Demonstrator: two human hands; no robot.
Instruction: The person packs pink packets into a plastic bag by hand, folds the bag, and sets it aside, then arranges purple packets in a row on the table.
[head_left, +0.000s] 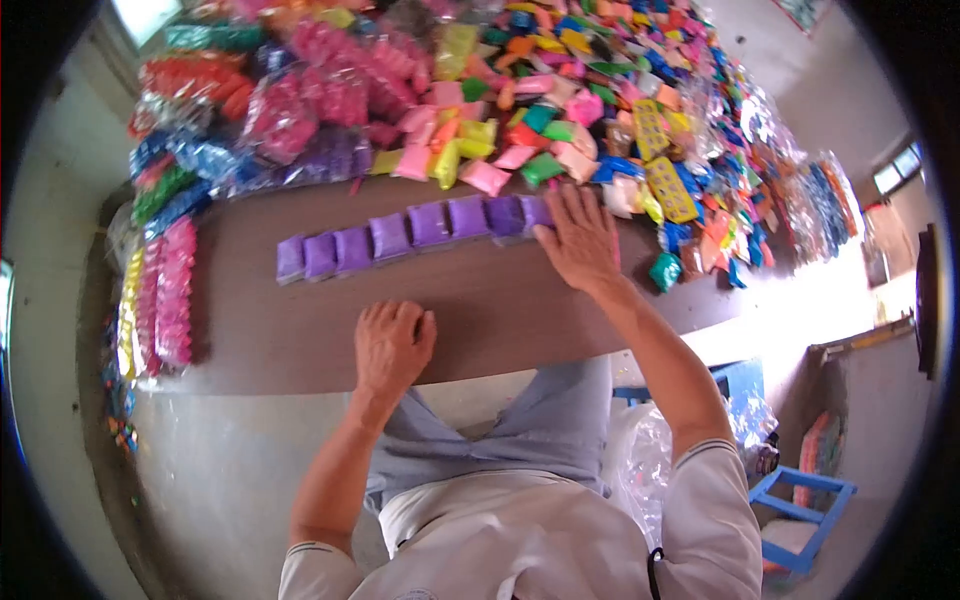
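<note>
A row of small purple packets point(391, 235) lies across the brown table, slanting slightly up to the right. My right hand point(583, 240) rests at the right end of this row, its fingers stretched forward and its palm down. The thumb side touches the last purple packet point(536, 212), and the hand may cover part of the row's end. Nearer to me, my left hand point(392, 345) is curled into a loose fist over the table's front part, apart from the row. Nothing shows in it, though its fingertips are turned under.
Beyond the row rises a heap of loose coloured packets point(560, 130). Bagged pink packets point(335, 75) are piled at the back left. Pink packet strips point(175, 290) lie along the left edge. Yellow sheets point(670, 190) lie on the heap. A blue frame point(805, 515) stands on the floor at right.
</note>
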